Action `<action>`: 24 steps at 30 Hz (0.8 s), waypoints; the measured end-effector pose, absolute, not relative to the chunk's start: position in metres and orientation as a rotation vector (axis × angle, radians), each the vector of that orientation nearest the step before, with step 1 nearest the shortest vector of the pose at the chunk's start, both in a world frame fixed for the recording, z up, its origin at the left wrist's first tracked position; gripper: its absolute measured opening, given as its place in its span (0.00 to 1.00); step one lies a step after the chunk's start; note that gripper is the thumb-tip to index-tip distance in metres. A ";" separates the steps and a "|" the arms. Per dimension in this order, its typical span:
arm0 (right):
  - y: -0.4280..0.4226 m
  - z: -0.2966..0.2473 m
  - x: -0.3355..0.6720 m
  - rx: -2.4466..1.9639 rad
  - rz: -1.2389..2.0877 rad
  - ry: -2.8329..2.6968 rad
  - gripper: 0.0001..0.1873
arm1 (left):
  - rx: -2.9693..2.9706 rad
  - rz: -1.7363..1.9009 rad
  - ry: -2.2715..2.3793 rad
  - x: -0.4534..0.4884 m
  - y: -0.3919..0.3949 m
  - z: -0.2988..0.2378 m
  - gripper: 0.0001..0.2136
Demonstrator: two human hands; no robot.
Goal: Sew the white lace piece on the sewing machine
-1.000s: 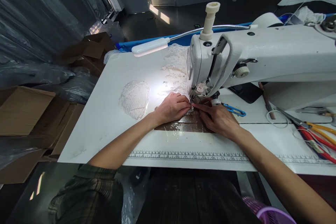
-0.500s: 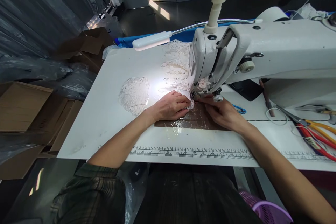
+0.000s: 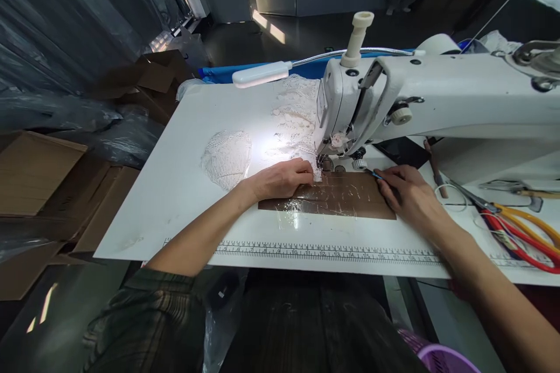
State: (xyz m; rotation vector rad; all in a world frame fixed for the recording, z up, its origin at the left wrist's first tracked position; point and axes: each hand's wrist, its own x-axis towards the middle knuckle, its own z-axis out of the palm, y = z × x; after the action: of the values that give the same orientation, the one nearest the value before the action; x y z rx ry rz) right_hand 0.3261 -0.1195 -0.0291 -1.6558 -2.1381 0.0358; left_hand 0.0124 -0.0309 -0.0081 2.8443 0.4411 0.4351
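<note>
The only writing that can be read is the row of printed numbers on the measuring scale (image 3: 306, 252) along the near edge of the white sewing table (image 3: 184, 186); no brand shows on the white industrial sewing machine (image 3: 420, 99). The left hand (image 3: 280, 179) lies just left of the machine's needle, fingers curled down and pressing the strip of white lace (image 3: 297, 122) flat where it runs under the presser foot; the lace trails away behind the needle. The right hand (image 3: 409, 192) rests to the right of the needle, on the edge of the brown taped patch (image 3: 332, 198) in front of the machine, its fingers closed around the small blue-handled thread snips (image 3: 375, 174), whose tip points toward the needle. Half a second earlier that hand lay right at the needle beside the left one and the snips lay free on the table; the left hand has kept its place. A separate round lace piece (image 3: 226, 157) lies well left of the machine; orange and red scissors (image 3: 520, 227) lie far right of it.
</note>
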 end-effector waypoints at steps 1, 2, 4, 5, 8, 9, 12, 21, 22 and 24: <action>-0.119 -0.030 0.324 -1.643 0.030 -2.126 0.21 | 2.818 0.454 0.445 0.013 -0.030 -0.010 0.13; -0.120 -0.030 0.321 -1.620 0.044 -2.117 0.20 | 2.788 0.473 0.443 0.013 -0.030 -0.011 0.13; -0.122 -0.026 0.312 -1.563 0.119 -2.082 0.17 | 2.715 0.548 0.447 0.014 -0.030 -0.013 0.14; -0.124 -0.023 0.307 -1.547 0.187 -2.063 0.16 | 2.674 0.602 0.461 0.016 -0.030 -0.014 0.15; -0.131 -0.017 0.291 -1.537 0.472 -2.063 0.12 | 2.534 0.748 0.595 0.022 -0.031 -0.017 0.11; -0.132 -0.015 0.284 -1.533 0.547 -2.093 0.13 | 2.482 0.780 0.673 0.024 -0.032 -0.018 0.09; -0.128 -0.012 0.265 -1.562 0.536 -2.228 0.15 | 2.302 0.822 0.861 0.030 -0.032 -0.021 0.08; -0.090 -0.013 0.238 -1.896 0.003 -2.314 0.27 | 1.898 0.648 0.785 0.024 -0.025 -0.016 0.22; -0.089 -0.014 0.237 -1.910 -0.011 -2.313 0.27 | 1.840 0.630 0.783 0.023 -0.024 -0.015 0.23; -0.087 -0.016 0.237 -1.914 -0.027 -2.331 0.27 | 1.745 0.603 0.781 0.023 -0.023 -0.012 0.25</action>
State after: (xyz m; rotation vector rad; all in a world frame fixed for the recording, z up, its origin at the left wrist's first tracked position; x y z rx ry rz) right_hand 0.2366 -0.0872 -0.0164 -1.9137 -2.3309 -0.0266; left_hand 0.0226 -0.0230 -0.0123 1.7454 0.7807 0.6029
